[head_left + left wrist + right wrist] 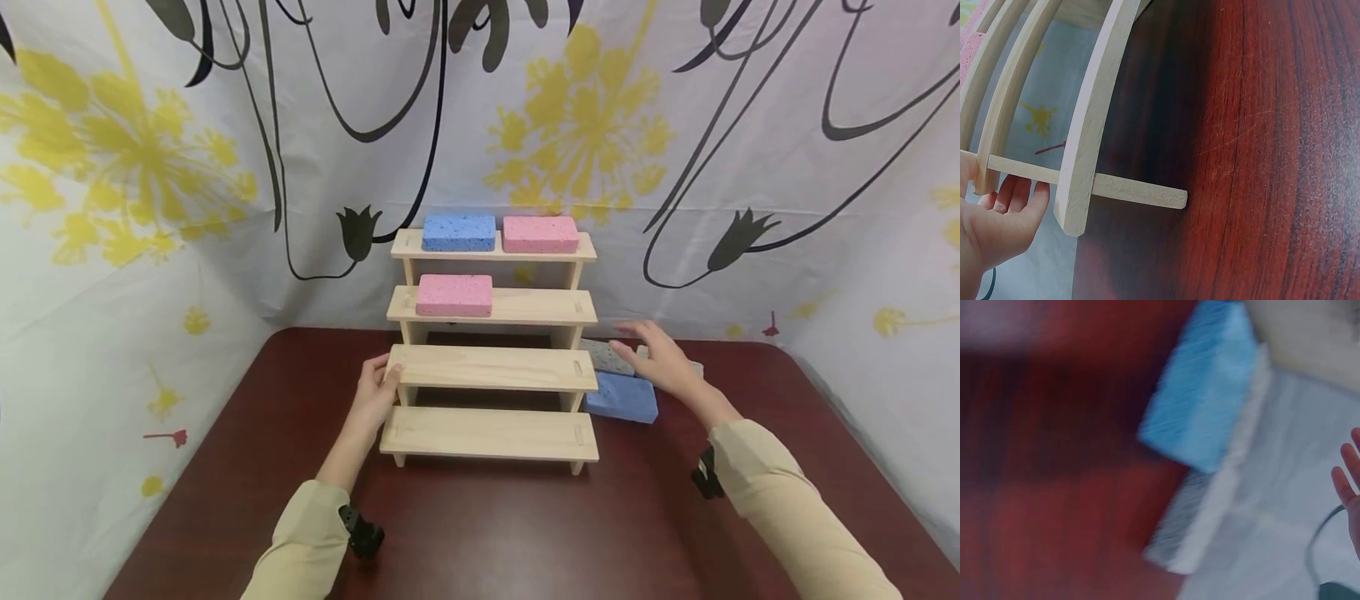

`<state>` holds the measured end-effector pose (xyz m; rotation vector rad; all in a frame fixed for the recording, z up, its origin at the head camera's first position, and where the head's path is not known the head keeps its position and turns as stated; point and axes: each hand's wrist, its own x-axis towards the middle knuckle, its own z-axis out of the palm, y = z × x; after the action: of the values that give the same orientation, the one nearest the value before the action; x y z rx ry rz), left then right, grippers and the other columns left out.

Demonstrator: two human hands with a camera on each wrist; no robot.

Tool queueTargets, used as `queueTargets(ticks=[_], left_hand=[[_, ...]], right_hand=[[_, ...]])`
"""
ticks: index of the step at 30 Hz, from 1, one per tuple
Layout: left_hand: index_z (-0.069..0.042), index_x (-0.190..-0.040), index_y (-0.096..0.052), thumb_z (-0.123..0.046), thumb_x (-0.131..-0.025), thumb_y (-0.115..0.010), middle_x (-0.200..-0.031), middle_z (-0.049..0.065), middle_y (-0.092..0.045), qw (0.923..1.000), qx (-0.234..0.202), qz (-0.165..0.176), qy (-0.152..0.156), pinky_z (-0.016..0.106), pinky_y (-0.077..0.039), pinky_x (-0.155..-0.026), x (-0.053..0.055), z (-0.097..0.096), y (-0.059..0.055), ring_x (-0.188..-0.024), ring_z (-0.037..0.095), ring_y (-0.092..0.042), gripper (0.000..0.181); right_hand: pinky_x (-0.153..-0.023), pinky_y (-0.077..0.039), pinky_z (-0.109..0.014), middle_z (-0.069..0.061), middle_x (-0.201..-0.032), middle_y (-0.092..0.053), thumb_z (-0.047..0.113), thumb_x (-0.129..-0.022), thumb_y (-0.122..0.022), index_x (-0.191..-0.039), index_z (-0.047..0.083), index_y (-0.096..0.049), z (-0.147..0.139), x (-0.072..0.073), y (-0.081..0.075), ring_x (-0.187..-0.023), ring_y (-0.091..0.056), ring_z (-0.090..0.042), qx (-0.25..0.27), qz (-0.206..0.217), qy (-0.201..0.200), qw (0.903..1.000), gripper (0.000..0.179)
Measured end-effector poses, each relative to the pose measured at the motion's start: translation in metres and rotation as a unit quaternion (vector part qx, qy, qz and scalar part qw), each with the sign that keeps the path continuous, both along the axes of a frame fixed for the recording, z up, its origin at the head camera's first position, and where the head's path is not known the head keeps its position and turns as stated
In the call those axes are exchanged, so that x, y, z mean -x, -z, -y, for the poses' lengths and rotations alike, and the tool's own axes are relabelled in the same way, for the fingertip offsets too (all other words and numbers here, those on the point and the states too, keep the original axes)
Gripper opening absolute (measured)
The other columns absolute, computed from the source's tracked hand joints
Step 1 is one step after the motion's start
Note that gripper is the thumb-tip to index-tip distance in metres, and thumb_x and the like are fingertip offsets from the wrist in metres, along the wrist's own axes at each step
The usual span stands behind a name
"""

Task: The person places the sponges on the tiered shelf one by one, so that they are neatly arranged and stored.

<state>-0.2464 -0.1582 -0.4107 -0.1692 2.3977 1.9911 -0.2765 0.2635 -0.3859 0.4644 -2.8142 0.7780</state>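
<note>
A wooden tiered shelf with four steps stands on the table. My left hand grips the left end of its second step from the bottom; in the left wrist view the fingers curl in behind the side support. A blue sponge and a pink sponge lie on the top step, another pink sponge on the step below. My right hand, fingers spread and holding nothing, hovers above a second blue sponge, a grey sponge and a pale sponge partly hidden behind the hand.
The dark red-brown table extends in front of the shelf and to both sides. A white cloth with yellow and dark plant prints hangs close behind the shelf and along both sides. Each wrist wears a small black camera.
</note>
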Motion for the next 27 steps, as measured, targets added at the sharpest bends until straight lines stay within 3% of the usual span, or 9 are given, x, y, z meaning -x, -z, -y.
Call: queueTargets(ticks=[6,11,15,17,21,27], left_hand=[[-0.003,-0.138,-0.024,-0.022,-0.098,-0.041,-0.136,0.023,-0.040,1.0000,-0.003,0.002,-0.004,0.046,-0.036,-0.103,0.000,0.000,0.000,-0.126,0.033,-0.042,0.047],[-0.001,-0.137,-0.024,-0.019,-0.098,-0.041,-0.135,0.024,-0.040,0.9998,-0.020,-0.002,-0.002,0.046,-0.037,-0.102,0.001,0.000,0.000,-0.125,0.034,-0.043,0.046],[-0.001,-0.137,-0.024,-0.019,-0.098,-0.041,-0.135,0.024,-0.041,0.9996,-0.027,0.000,-0.003,0.046,-0.038,-0.101,0.001,0.000,0.001,-0.123,0.034,-0.044,0.046],[-0.002,-0.137,-0.024,-0.019,-0.098,-0.041,-0.135,0.023,-0.041,0.9997,-0.024,0.001,-0.003,0.045,-0.039,-0.100,0.001,0.000,0.001,-0.122,0.033,-0.045,0.046],[-0.002,-0.138,-0.023,-0.020,-0.098,-0.040,-0.136,0.023,-0.040,0.9999,-0.013,0.001,0.003,0.045,-0.038,-0.100,0.002,0.001,0.001,-0.123,0.033,-0.044,0.047],[-0.003,-0.138,-0.023,-0.021,-0.098,-0.040,-0.137,0.022,-0.040,0.9998,-0.018,0.008,0.002,0.045,-0.038,-0.102,0.004,0.001,-0.001,-0.125,0.033,-0.043,0.047]], right_hand=[[-0.089,-0.040,-0.056,-0.026,-0.121,-0.053,0.039,-0.087,-0.059,-0.124,-0.004,-0.050,-0.017,-0.007,0.042,-0.111,-0.049,-0.042,-0.051,0.042,-0.008,0.9978,0.057],[-0.089,-0.040,-0.057,-0.026,-0.118,-0.054,0.047,-0.074,-0.071,-0.120,0.000,-0.056,-0.024,-0.012,0.066,-0.109,-0.050,-0.042,-0.095,0.018,-0.007,0.9953,0.068],[-0.084,-0.042,-0.055,-0.025,-0.111,-0.055,0.051,-0.065,-0.076,-0.116,0.001,-0.057,-0.024,-0.014,0.071,-0.101,-0.052,-0.040,-0.106,-0.024,-0.017,0.9939,0.074],[-0.080,-0.042,-0.054,-0.026,-0.107,-0.054,0.049,-0.063,-0.078,-0.116,0.000,-0.056,-0.023,-0.015,0.070,-0.097,-0.051,-0.040,-0.107,-0.019,-0.017,0.9940,0.076],[-0.078,-0.041,-0.052,-0.027,-0.109,-0.047,0.040,-0.063,-0.080,-0.119,-0.001,-0.054,-0.022,-0.014,0.068,-0.097,-0.047,-0.039,-0.108,0.028,0.006,0.9938,0.075],[-0.085,-0.038,-0.058,-0.033,-0.122,-0.037,0.030,-0.064,-0.079,-0.117,-0.002,-0.051,-0.024,-0.010,0.057,-0.107,-0.039,-0.044,-0.112,0.091,0.020,0.9894,0.069]])
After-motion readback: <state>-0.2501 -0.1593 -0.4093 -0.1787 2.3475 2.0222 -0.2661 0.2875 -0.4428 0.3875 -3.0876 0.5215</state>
